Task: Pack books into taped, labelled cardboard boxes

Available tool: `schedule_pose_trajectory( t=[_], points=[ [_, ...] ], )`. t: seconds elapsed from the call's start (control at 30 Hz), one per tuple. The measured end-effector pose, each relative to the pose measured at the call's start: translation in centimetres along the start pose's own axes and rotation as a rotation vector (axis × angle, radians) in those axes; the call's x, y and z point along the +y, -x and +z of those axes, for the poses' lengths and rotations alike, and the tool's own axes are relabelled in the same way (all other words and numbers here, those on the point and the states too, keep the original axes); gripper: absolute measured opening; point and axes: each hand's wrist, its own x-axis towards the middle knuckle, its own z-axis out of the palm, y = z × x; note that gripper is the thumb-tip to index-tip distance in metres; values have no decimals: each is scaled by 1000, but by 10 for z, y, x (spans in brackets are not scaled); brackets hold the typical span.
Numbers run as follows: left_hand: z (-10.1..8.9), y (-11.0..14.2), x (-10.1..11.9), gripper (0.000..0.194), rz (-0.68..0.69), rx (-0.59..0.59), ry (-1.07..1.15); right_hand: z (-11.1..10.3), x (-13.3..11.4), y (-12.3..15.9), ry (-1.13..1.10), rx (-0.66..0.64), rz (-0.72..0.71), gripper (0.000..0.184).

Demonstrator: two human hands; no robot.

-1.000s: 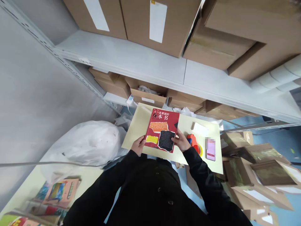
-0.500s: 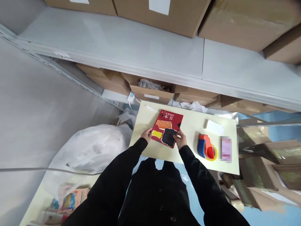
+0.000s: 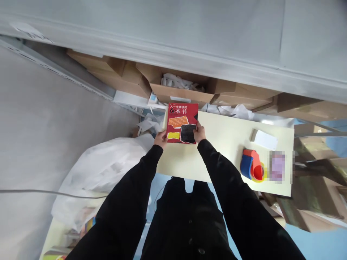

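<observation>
A red book with white Chinese lettering and orange, yellow and black torn-paper patches is held over the far left part of the pale table. Its cover faces up. My left hand grips the lower left edge, fingers closed. On the opposite side, my right hand pinches the right edge, with the thumb on the black patch. Whether the book's underside touches the table I cannot tell.
A red and blue tape dispenser, a small white box and a blurred-out phone lie at the table's right. Open cartons stand under the grey shelf. A white plastic bag bulges at left; more cartons are piled at right.
My arms have stretched forward, carrying the book from the table's near side toward its far left edge. The book has turned straighter. The view has tilted down and shifted, too.
</observation>
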Motion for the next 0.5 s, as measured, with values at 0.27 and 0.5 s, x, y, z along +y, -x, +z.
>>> schedule_pose_trajectory(
  t=[0.27,0.5],
  points=[
    [-16,-12,-2,59,41,5,-158,14,-12,3,66,150,224,57],
    [-14,-10,-2,60,51,2,-170,14,-17,5,119,189,246,46]
  ],
)
